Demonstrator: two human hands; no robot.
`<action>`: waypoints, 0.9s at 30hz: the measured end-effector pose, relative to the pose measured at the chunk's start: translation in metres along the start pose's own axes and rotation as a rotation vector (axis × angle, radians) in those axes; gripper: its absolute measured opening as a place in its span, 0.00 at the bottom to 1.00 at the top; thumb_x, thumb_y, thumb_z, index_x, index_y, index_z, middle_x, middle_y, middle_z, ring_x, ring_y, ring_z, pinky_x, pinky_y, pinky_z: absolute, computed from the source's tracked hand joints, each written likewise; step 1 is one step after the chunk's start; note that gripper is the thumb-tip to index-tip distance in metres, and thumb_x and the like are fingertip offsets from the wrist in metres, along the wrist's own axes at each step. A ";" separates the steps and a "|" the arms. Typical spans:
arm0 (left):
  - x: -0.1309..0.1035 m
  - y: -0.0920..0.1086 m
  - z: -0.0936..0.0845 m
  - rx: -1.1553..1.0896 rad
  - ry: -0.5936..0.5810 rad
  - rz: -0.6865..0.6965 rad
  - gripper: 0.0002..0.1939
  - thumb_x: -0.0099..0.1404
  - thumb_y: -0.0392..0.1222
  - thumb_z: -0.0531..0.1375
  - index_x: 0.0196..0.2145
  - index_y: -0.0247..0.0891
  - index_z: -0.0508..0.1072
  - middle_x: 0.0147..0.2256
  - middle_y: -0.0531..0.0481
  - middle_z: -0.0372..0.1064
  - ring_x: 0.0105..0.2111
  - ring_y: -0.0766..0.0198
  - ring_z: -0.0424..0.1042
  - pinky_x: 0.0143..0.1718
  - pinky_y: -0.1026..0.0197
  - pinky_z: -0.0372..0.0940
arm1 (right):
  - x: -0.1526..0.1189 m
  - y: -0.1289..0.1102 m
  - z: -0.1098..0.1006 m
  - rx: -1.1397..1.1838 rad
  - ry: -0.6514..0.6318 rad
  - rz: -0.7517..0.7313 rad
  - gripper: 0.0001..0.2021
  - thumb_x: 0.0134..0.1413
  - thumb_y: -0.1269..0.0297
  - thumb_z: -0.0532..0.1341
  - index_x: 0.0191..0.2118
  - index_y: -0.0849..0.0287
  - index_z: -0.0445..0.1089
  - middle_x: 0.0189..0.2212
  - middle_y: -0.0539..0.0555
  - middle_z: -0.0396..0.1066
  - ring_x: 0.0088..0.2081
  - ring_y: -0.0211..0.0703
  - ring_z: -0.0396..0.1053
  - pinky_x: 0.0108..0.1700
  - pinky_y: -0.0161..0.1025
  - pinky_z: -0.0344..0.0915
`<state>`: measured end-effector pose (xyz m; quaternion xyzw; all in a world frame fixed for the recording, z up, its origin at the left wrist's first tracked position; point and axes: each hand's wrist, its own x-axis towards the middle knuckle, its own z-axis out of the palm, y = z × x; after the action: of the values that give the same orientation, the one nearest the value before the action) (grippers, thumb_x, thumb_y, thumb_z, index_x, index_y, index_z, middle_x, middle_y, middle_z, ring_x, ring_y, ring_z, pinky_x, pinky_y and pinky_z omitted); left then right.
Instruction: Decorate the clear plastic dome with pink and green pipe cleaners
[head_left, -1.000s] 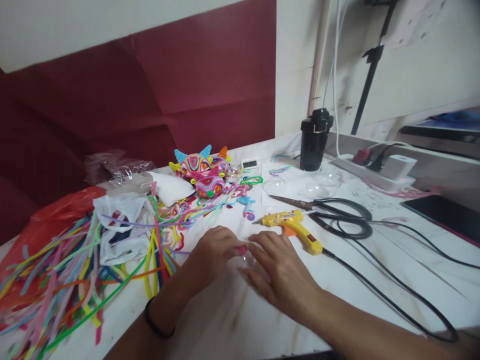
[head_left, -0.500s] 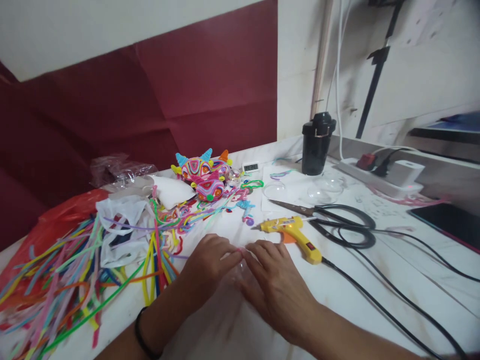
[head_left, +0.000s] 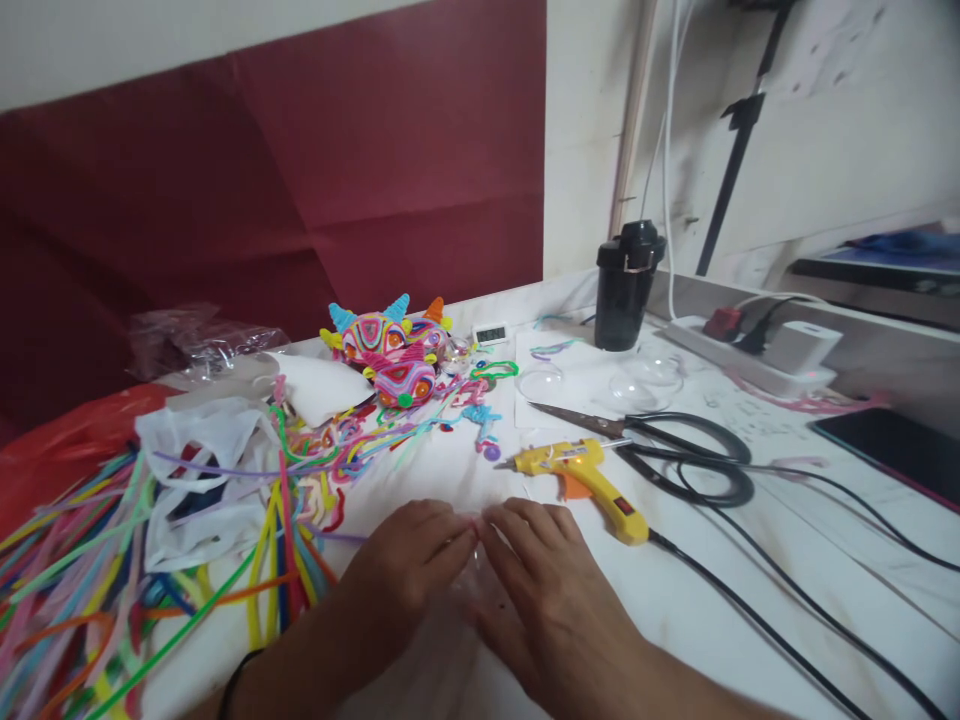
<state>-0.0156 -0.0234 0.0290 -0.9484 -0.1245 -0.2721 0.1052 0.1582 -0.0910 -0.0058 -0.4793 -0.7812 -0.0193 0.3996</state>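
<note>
My left hand and my right hand meet low in the middle of the view, fingertips nearly touching. Between them is a clear plastic piece, mostly covered by the fingers, so its full shape is hidden. A small pinkish bit shows at the fingertips. Both hands have their fingers bent and closed around this piece. To the right of my right hand lies a yellow hot glue gun, its nozzle pointing left. Black-handled scissors lie just behind it, partly under the cord.
Colourful pipe cleaners and a white cut-out cloth spread at left. Decorated animal-like heads stand at the back near a small digital display. Clear domes, a black cup, a power strip and a phone are at right.
The view has tilted and shifted slightly, so the hands appear a little lower. Both hands stay together on the clear plastic piece; the things on the table have not moved.
</note>
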 end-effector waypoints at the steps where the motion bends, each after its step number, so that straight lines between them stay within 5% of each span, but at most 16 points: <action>1: 0.001 0.001 -0.001 0.023 -0.004 0.011 0.13 0.72 0.34 0.49 0.43 0.29 0.72 0.38 0.42 0.74 0.40 0.61 0.72 0.41 0.57 0.73 | 0.000 0.001 0.000 -0.006 -0.001 -0.008 0.16 0.52 0.65 0.63 0.46 0.67 0.69 0.41 0.63 0.72 0.42 0.58 0.64 0.41 0.55 0.61; 12: -0.009 -0.003 0.007 0.047 0.070 0.055 0.14 0.73 0.35 0.47 0.44 0.31 0.72 0.39 0.44 0.75 0.42 0.61 0.71 0.43 0.59 0.70 | 0.001 0.000 -0.001 -0.018 -0.055 0.023 0.18 0.56 0.61 0.62 0.49 0.66 0.68 0.43 0.62 0.72 0.45 0.58 0.64 0.44 0.56 0.60; 17: -0.011 -0.005 0.008 0.013 0.084 0.081 0.12 0.72 0.34 0.48 0.43 0.31 0.71 0.40 0.43 0.74 0.42 0.60 0.71 0.44 0.58 0.69 | 0.003 -0.001 -0.017 0.021 -0.066 0.076 0.11 0.61 0.61 0.57 0.45 0.61 0.70 0.38 0.58 0.73 0.40 0.53 0.67 0.42 0.52 0.62; 21: -0.014 -0.007 0.009 0.030 0.068 0.087 0.14 0.73 0.35 0.46 0.47 0.31 0.71 0.42 0.43 0.74 0.44 0.60 0.70 0.46 0.58 0.68 | -0.002 0.020 -0.039 -0.194 0.004 0.082 0.14 0.65 0.65 0.51 0.46 0.64 0.71 0.41 0.62 0.73 0.42 0.53 0.68 0.44 0.51 0.63; 24: -0.018 -0.008 0.010 0.027 0.047 0.068 0.16 0.74 0.35 0.45 0.48 0.32 0.71 0.43 0.43 0.74 0.45 0.60 0.70 0.47 0.58 0.68 | -0.003 0.047 -0.055 -0.382 -0.233 0.280 0.13 0.62 0.67 0.51 0.45 0.60 0.72 0.42 0.62 0.72 0.43 0.54 0.68 0.43 0.50 0.63; 27: -0.018 -0.009 0.011 0.023 0.076 0.078 0.16 0.73 0.35 0.45 0.47 0.32 0.71 0.42 0.43 0.74 0.45 0.59 0.70 0.48 0.57 0.68 | 0.002 0.071 -0.062 -0.428 -0.318 0.413 0.09 0.57 0.67 0.55 0.39 0.61 0.72 0.34 0.61 0.73 0.35 0.53 0.70 0.32 0.43 0.62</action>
<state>-0.0275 -0.0150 0.0111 -0.9403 -0.0865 -0.3020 0.1313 0.2497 -0.0767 0.0130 -0.6973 -0.6986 -0.0264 0.1585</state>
